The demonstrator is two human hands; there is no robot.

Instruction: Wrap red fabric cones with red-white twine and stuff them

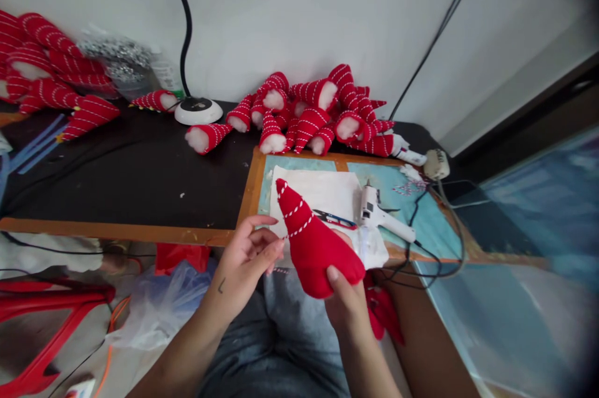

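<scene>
A red cone-shaped cloth piece point(316, 254) is tilted in front of me, its narrow tip up and to the left. Red-and-white twisted cord point(299, 228) winds around its upper part. My right hand point(349, 301) grips the wide lower end, thumb on the front. On the left side, my left hand point(255, 251) pinches the cord's end between thumb and forefinger, close to the cone. Behind the cone lie small scissors point(334, 219) on a white sheet point(318, 184). A white glue gun point(386, 217) lies right of the sheet.
Striped red stuffed cones point(309, 126) are piled along the wall, with another pile point(56, 70) at far left. A lamp base point(198, 111) stands between them. Cables point(421, 273) hang by the table's right front edge. A red stool point(51, 317) and plastic bag point(163, 301) are lower left.
</scene>
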